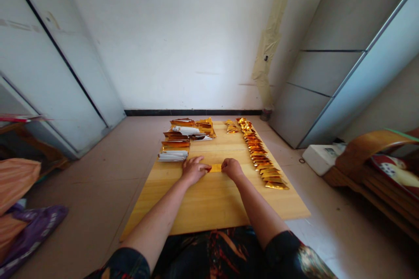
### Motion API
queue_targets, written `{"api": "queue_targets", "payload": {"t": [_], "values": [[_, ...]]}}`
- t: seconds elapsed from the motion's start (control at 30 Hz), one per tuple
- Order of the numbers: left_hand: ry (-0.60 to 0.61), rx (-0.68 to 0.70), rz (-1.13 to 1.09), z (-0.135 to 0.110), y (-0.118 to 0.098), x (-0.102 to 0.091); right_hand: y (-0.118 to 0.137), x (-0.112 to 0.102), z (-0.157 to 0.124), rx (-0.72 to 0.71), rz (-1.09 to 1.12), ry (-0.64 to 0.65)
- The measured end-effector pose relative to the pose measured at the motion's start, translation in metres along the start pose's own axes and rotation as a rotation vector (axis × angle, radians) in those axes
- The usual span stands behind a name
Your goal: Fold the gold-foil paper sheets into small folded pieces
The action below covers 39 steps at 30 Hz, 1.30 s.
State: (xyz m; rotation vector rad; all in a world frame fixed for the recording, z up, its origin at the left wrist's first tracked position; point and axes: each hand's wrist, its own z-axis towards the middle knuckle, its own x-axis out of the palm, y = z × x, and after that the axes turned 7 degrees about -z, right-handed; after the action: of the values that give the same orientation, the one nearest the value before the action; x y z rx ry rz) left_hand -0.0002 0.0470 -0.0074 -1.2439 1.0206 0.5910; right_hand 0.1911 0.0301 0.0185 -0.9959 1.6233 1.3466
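A small strip of gold foil paper (216,168) lies on the wooden board between my two hands. My left hand (194,169) pinches its left end with thumb and fingers. At its right end, my right hand (231,168) is closed, fingertips pressed on the foil. Beyond my left hand sit stacks of folded gold and white paper (173,155). On the right runs a long row of folded gold foil pieces (263,161), standing close together. A few more gold pieces (231,127) lie near the far edge.
The wooden board (209,209) reaches almost to my lap. A white wall with a black skirting (196,112) stands behind it. To the right are a fridge (314,65), a white box (319,158) and a wooden bench (369,174). Bags (36,231) lie at the left.
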Motion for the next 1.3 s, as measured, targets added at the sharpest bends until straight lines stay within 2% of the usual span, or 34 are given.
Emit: {"api": "queue_targets", "payload": {"t": [0.37, 0.57, 0.67, 0.7, 0.8, 0.9, 1.07, 1.3], "values": [[0.019, -0.026, -0.011, -0.003, -0.006, -0.006, -0.018, -0.006, -0.001, 0.014, 0.012, -0.010], [0.021, -0.037, -0.020, -0.002, -0.007, -0.006, -0.034, -0.011, -0.003, 0.071, 0.070, -0.141], [0.014, -0.050, -0.023, 0.002, -0.005, -0.004, -0.025, -0.007, -0.004, -0.042, 0.213, -0.272], [0.013, -0.061, -0.024, 0.003, -0.005, -0.003, -0.019, -0.003, -0.003, -0.102, 0.261, -0.275], [0.013, -0.093, -0.027, 0.006, -0.006, -0.002, -0.001, 0.008, 0.000, -0.210, 0.355, -0.129], [0.003, -0.111, -0.040, 0.006, -0.010, -0.003, 0.008, 0.018, 0.006, -0.197, 0.288, -0.044], [-0.033, -0.168, -0.088, 0.004, -0.020, -0.003, 0.006, 0.020, 0.009, -0.204, 0.202, -0.029], [-0.042, -0.188, -0.106, 0.002, -0.023, -0.004, 0.007, 0.016, 0.006, -0.179, 0.214, -0.015]]}}
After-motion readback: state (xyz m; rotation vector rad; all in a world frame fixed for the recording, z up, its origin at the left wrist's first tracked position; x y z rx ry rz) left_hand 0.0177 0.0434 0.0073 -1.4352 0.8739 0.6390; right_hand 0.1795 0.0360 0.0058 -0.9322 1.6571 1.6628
